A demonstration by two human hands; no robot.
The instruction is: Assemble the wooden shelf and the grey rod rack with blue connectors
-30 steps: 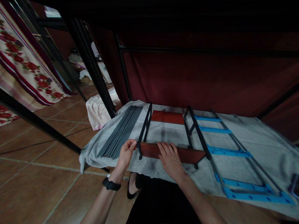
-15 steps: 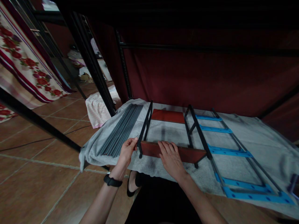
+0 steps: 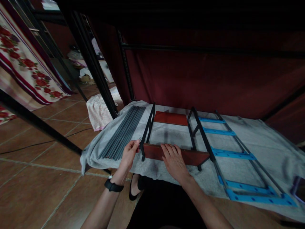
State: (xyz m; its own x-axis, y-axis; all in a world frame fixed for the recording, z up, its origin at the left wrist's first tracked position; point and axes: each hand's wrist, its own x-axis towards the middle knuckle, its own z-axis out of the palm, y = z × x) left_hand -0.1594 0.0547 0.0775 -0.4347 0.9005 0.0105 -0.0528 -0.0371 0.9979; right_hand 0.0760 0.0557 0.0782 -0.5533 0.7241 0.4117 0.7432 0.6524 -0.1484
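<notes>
A small black metal frame (image 3: 148, 127) with two red-brown boards stands on a grey cloth (image 3: 262, 140). My right hand (image 3: 174, 161) lies flat on the near board (image 3: 190, 156), fingers spread. My left hand (image 3: 128, 156) pinches something small at the frame's near-left corner; what it is cannot be made out. A black band sits on my left wrist. Beside my left hand lies a bundle of grey metal rods (image 3: 122, 133).
A black ladder-like frame with blue-taped rungs (image 3: 234, 156) lies to the right on the cloth. Black bed posts (image 3: 92, 63) rise at the left, with a dark red curtain (image 3: 214, 82) behind. A striped cloth (image 3: 100, 111) lies on the tiled floor.
Both hands have stayed at the frame's near board. The view has shifted slightly; nothing else has visibly moved.
</notes>
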